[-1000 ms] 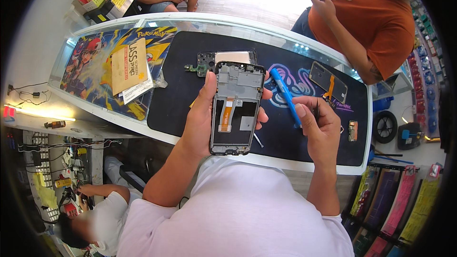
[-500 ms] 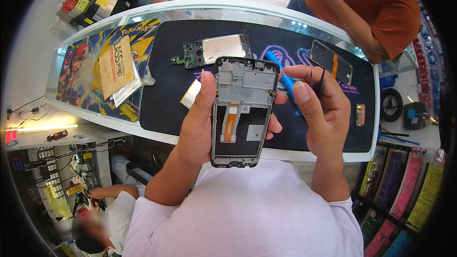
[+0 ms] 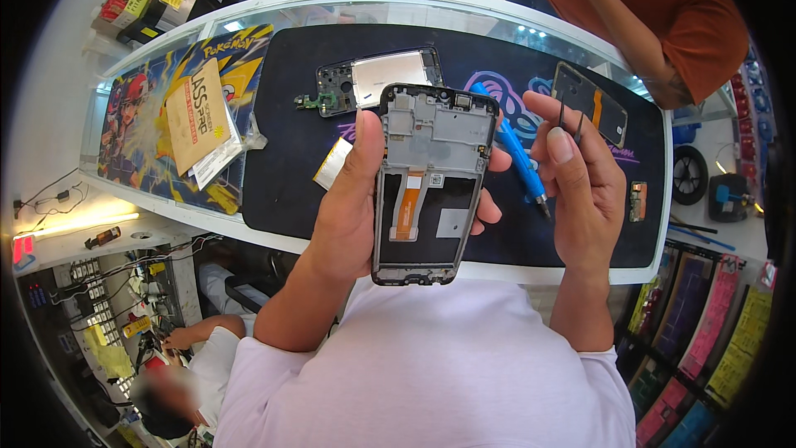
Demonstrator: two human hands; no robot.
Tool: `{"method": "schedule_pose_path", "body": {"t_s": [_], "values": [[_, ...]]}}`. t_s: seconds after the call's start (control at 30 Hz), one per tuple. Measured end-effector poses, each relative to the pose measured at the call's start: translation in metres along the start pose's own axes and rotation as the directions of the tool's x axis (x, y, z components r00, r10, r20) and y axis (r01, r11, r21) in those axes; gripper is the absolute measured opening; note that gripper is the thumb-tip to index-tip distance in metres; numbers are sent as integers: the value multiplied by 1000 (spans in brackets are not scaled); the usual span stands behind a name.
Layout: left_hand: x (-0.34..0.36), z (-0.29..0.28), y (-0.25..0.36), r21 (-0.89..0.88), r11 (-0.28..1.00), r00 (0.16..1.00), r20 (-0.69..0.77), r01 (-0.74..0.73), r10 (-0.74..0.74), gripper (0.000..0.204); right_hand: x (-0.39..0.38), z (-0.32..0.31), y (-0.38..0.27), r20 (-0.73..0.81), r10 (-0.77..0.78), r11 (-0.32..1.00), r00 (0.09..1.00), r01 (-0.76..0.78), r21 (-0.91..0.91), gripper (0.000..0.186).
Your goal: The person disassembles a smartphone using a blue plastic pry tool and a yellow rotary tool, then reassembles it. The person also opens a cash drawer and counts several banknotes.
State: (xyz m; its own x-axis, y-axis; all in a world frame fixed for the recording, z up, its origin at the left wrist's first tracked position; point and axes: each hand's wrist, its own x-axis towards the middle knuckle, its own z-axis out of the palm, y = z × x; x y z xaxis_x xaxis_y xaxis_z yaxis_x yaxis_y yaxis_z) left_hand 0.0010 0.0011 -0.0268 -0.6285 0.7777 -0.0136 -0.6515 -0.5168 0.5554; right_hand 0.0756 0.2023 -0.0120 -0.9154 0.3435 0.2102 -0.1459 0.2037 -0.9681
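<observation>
My left hand [image 3: 347,187] is closed around the edges of an opened phone frame [image 3: 452,148], held tilted above the mat. An orange flex cable [image 3: 406,207] lies along the frame's dark inner side. To the right, apart from the frame, my right hand [image 3: 587,199] pinches black tweezers [image 3: 572,122], their tips pointing away from me. A blue screwdriver [image 3: 516,145] lies on the mat between the two hands. Behind the held frame rests another opened phone frame [image 3: 390,75] with a green board at its left end. A silvery-white, yellow-edged piece [image 3: 333,163] sits partly behind my left hand.
The black mat [image 3: 286,149] covers much of a glass-topped counter [image 3: 464,2]. At its right lie a phone back cover [image 3: 609,104] and a small circuit board [image 3: 638,202]. Envelopes [image 3: 201,120] rest at left. A person in orange [image 3: 655,25] leans at the far edge.
My right hand has drawn the tweezers rightward, away from the phone frame, and turned slightly. The frame has shifted a little right in view, and more of the blue screwdriver shows.
</observation>
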Motion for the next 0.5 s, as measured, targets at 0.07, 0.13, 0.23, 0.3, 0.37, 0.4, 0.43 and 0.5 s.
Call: {"method": "schedule_pose_path", "body": {"t_s": [0.07, 0.13, 0.23, 0.3, 0.37, 0.4, 0.43, 0.5], "values": [[1, -1, 1, 12, 1000, 1000, -12, -1, 1, 89, -1, 0, 0, 4, 47, 999, 999, -47, 2, 41], [2, -2, 2, 27, 1000, 999, -42, 7, -6, 89, -5, -3, -2, 39, 127, 992, 991, -128, 17, 42], [4, -3, 3, 36, 999, 999, -50, -2, 4, 89, -6, -3, 2, 50, 118, 993, 992, -117, -13, 41], [5, -5, 4, 38, 999, 999, -48, -9, 11, 88, -6, -5, 4, 70, 111, 994, 991, -110, -18, 41], [6, -6, 5, 40, 999, 999, -52, -14, 16, 88, -8, -7, 4, 80, 138, 990, 987, -138, -7, 37], [7, -6, 5, 37, 999, 998, -59, -9, 11, 87, -10, -8, 3, 80, 160, 987, 984, -161, 9, 34], [7, -6, 5, 34, 999, 998, -66, -4, 7, 87, -11, -9, 3, 80, 184, 982, 980, -187, 28, 31], [7, -6, 5, 32, 999, 997, -72, 1, 1, 86, -13, -9, 3, 89, 187, 982, 978, -189, 6, 29]]}}
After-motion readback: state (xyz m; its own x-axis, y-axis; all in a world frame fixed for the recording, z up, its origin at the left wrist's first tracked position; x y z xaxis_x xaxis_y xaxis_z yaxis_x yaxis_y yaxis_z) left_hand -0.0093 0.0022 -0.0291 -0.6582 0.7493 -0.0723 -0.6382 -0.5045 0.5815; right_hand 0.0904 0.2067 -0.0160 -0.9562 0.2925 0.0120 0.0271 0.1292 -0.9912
